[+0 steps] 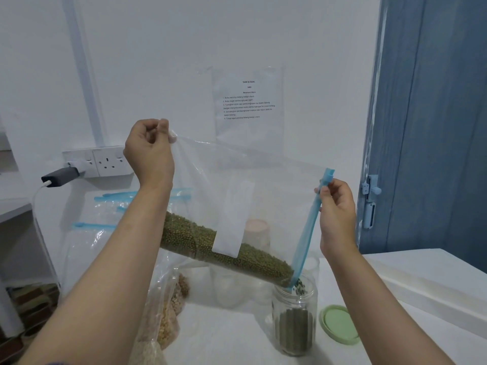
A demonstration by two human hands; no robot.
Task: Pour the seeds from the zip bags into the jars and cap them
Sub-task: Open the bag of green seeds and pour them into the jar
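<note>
Over glass jar (294,321), tilted clear zip bag (237,185) of green seeds (226,246), both hands' fingers (325,192) pinching it

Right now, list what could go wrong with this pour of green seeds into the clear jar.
1. The clear plastic zip bag feeds the green seeds through one corner of its blue zip strip over the narrow clear glass jar; a slight drift could spill them on the white table.
2. The left hand only pinches the bag's corner; a slip could dump the load.
3. Nothing steadies the jar, since the right hand holds the strip.
</note>
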